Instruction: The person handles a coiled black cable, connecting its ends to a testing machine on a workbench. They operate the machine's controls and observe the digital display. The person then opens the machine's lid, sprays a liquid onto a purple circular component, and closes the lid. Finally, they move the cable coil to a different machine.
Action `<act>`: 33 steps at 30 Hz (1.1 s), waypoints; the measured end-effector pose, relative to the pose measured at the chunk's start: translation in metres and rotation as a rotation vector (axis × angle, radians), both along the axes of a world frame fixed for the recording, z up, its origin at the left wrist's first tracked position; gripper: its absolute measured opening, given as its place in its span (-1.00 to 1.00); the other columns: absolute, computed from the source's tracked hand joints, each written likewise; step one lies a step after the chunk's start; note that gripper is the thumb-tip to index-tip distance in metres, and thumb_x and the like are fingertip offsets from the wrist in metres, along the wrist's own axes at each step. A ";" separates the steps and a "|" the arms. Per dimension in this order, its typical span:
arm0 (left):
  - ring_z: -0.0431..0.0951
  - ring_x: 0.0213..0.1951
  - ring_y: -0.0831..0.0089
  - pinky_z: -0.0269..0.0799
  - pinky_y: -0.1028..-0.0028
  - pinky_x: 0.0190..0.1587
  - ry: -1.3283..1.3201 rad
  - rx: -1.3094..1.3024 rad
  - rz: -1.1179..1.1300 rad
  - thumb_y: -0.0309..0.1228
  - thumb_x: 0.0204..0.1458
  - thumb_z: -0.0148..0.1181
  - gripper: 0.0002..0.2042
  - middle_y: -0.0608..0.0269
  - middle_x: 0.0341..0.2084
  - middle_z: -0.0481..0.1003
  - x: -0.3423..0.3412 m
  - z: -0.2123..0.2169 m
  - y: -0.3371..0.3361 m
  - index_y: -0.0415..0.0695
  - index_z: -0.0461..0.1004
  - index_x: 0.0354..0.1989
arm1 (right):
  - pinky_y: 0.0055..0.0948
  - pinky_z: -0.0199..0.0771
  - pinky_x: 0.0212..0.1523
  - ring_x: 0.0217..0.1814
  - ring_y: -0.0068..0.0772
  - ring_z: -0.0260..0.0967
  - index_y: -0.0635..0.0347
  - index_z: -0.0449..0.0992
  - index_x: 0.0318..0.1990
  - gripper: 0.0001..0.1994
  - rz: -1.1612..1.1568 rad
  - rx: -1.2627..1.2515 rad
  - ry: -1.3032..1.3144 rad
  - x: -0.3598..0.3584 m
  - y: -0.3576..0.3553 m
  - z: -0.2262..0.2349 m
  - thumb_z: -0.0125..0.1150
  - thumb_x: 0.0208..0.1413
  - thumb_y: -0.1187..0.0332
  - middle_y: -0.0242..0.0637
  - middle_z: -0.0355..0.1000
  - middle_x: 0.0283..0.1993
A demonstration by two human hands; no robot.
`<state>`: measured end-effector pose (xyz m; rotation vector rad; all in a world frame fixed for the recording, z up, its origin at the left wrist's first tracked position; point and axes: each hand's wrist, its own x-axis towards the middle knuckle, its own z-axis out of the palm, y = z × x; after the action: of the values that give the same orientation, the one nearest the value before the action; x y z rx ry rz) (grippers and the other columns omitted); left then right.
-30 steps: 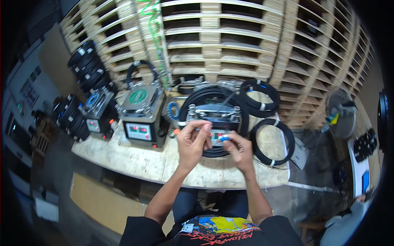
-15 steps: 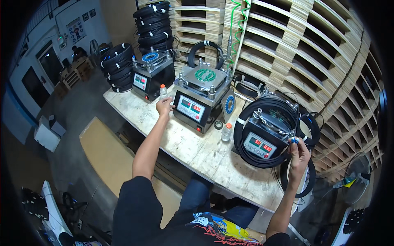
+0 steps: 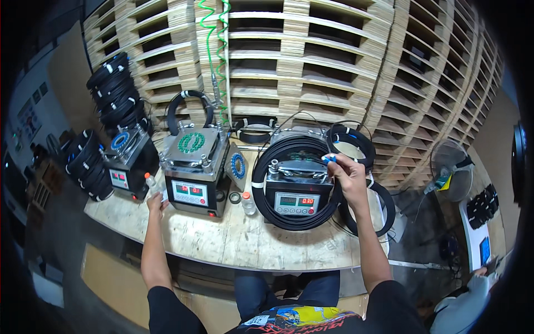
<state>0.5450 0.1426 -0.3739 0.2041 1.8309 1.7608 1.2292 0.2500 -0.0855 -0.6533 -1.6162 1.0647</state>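
My right hand (image 3: 351, 177) is raised at the right side of the right-hand machine (image 3: 297, 195), pinching a small blue-and-white connector (image 3: 329, 159). A large coil of black cable (image 3: 266, 192) hangs around that machine. Off to the left, my left hand (image 3: 157, 202) is beside the front left corner of the middle machine (image 3: 194, 183), close to the base of a clear bottle with an orange cap (image 3: 152, 183). Its fingers look curled together; anything between them is too small to make out. The middle machine carries a ring of green pieces (image 3: 191, 143) on its top plate.
A third machine (image 3: 130, 161) stands at the left, near stacked black cable coils (image 3: 117, 89). Another orange-capped bottle (image 3: 248, 204) and a dark tape roll (image 3: 235, 197) sit mid-table. Wooden pallets (image 3: 311, 50) rise behind. A fan (image 3: 451, 164) and another person's hand (image 3: 480, 271) are at right.
The view has swung to the right. My right hand has moved up and closer to the right machine's top with the connector. My left hand stays near the bottle and middle machine.
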 end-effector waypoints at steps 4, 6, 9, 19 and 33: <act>0.67 -0.26 0.24 0.66 0.38 -0.31 0.191 0.064 0.200 -0.53 0.16 0.18 -0.62 0.04 -0.03 0.56 0.024 0.028 0.009 -0.21 0.50 0.18 | -0.62 0.43 -0.17 -0.21 -0.63 0.45 0.39 0.64 -0.01 -0.80 -0.005 0.061 -0.032 0.005 0.006 0.010 0.27 0.26 0.52 -0.38 0.54 -0.20; 0.65 -0.24 0.30 0.61 0.42 -0.22 0.525 0.120 0.415 -0.58 0.15 0.14 -0.66 0.06 -0.05 0.58 0.022 0.055 -0.006 -0.23 0.54 0.12 | -0.61 0.44 -0.14 -0.18 -0.62 0.45 0.41 0.63 0.00 -0.79 0.033 0.124 -0.027 -0.004 0.012 0.012 0.27 0.25 0.54 -0.37 0.55 -0.19; 0.56 -0.25 0.41 0.51 0.43 -0.16 0.973 0.417 0.284 -0.53 0.23 0.12 -0.77 0.12 -0.16 0.61 0.158 0.168 0.036 -0.28 0.58 0.01 | -0.53 0.47 -0.09 -0.13 -0.48 0.51 0.34 0.67 -0.05 -0.80 -0.045 0.294 -0.168 0.007 0.013 0.020 0.29 0.20 0.53 -0.25 0.60 -0.15; 0.65 -0.24 0.53 0.60 0.54 -0.18 0.882 0.672 -1.034 -0.59 0.24 0.22 -0.80 0.15 -0.29 0.63 0.496 0.351 0.055 -0.32 0.44 -0.01 | -0.38 0.58 -0.08 -0.12 -0.24 0.60 0.32 0.67 -0.07 -0.76 -0.036 0.558 -0.129 0.009 0.003 0.049 0.36 0.07 0.58 -0.09 0.64 -0.17; 0.48 -0.39 0.69 0.46 0.61 -0.27 0.846 0.641 -1.073 -0.58 0.21 0.11 -0.68 0.38 -0.48 0.54 0.465 0.344 0.103 -0.23 0.55 0.13 | -0.52 0.52 0.00 0.00 -0.47 0.51 0.17 0.71 -0.07 -0.84 0.062 0.498 -0.136 0.026 0.050 0.106 0.31 0.24 0.41 -0.30 0.54 0.04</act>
<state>1.0102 0.2455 -0.0300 1.9872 1.0442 1.3887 1.2548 0.2995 0.0203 -0.3465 -1.9357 0.6274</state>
